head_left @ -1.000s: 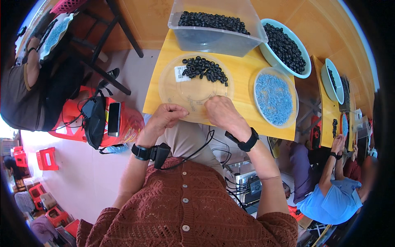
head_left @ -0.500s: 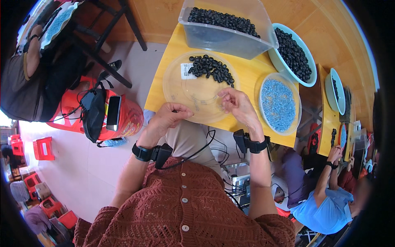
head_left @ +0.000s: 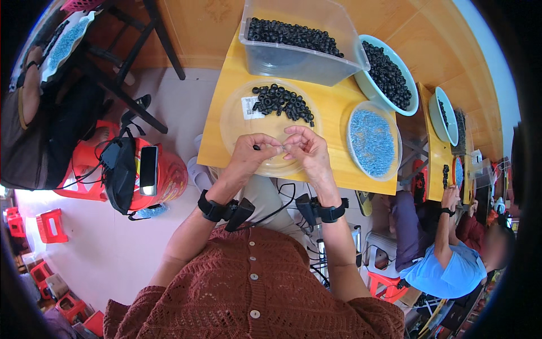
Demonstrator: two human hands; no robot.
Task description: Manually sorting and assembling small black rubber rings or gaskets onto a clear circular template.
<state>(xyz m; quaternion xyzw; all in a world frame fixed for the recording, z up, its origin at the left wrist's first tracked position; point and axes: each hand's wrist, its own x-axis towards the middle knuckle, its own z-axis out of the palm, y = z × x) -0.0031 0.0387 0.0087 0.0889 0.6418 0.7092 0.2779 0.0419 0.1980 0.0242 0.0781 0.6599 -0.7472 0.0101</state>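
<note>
Black piece (head_left: 257, 147), small and dark, is tucked in the curled fingers of our left hand (head_left: 252, 155), just above the near side of a clear round lid (head_left: 265, 127). The left thumb and forefinger are pinched together. Our right hand (head_left: 311, 155), held well apart half a second ago, has come in to meet them; its fingers are bent, but we cannot tell whether its fingertips grip anything. On the lid, the pile of black beads (head_left: 285, 103) looks unchanged. Beside it we see a white label (head_left: 252, 107) with a dark square code, its print too small for us to read. Around the lid on our yellow table (head_left: 333, 130) stand a dish of blue pieces (head_left: 371, 141), a clear tub (head_left: 293, 70) and a pale turquoise bowl (head_left: 372, 92), both holding black beads.
</note>
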